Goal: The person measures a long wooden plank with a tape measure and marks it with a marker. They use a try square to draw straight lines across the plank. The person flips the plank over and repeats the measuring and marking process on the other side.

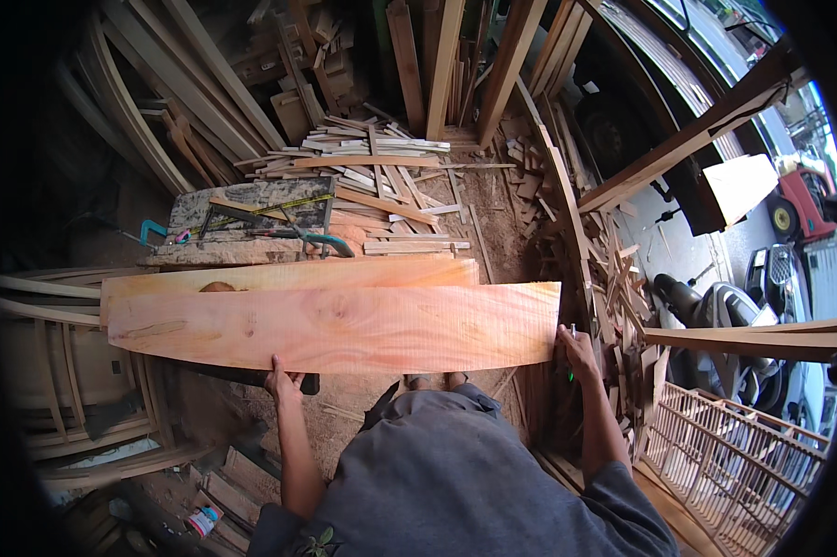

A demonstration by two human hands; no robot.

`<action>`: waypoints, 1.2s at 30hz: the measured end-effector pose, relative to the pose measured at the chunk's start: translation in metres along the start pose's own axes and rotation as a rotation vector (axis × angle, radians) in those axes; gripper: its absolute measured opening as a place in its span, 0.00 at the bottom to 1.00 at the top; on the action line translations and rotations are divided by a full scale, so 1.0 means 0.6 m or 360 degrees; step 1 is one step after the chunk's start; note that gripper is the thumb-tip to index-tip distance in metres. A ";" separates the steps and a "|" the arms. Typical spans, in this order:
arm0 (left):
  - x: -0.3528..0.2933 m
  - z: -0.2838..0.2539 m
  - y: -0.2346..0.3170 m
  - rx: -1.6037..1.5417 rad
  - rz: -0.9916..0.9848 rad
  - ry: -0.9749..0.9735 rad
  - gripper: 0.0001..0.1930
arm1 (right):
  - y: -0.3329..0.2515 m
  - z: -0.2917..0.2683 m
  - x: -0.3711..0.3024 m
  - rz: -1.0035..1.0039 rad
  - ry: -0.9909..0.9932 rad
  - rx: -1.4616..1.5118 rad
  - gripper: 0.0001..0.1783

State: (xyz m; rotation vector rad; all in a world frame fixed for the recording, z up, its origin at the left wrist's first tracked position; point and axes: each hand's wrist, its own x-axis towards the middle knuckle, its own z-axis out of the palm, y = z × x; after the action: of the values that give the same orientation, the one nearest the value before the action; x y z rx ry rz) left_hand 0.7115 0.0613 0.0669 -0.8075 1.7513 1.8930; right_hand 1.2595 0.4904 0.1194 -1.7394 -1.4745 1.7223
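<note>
Got the wide reddish board lying flat across my stand on top of another plank, left hand clamped on its near edge, right hand curled round the end, so I reckon next is squaring it up.

Only one package shows: a small crumpled wrapper lying on the dirt floor at the near left, just beside some stacked wood offcuts. It is white with patches of red and blue-green, and is partly squashed flat. Its print is too small to make out. No labels, signs or screens can be seen anywhere else in the scene.
</note>
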 end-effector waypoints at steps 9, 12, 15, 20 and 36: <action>-0.010 0.015 0.023 -0.0005 0.0121 0.0117 0.21 | -0.026 0.040 0.015 -0.0042 0.0013 -0.0104 0.22; -0.007 0.022 0.044 -0.0112 0.0163 0.0187 0.22 | -0.034 0.051 0.030 -0.0236 -0.0111 -0.0241 0.22; -0.005 0.016 0.070 -0.0275 0.0270 0.0170 0.23 | -0.044 0.087 0.049 -0.0266 -0.0185 -0.0402 0.20; -0.006 -0.012 0.086 -0.0336 0.0564 -0.0084 0.27 | -0.060 0.143 0.066 -0.0422 -0.0403 -0.0471 0.21; -0.046 -0.031 0.126 0.0984 0.0980 -0.0239 0.25 | -0.252 0.486 -0.055 -0.1388 -0.0468 -0.1018 0.08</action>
State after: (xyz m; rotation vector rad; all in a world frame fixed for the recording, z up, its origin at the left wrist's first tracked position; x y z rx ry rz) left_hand 0.6835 0.0367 0.1409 0.1158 2.4665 1.4982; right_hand 0.9480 0.4031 0.1841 -0.7601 -2.5902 1.1030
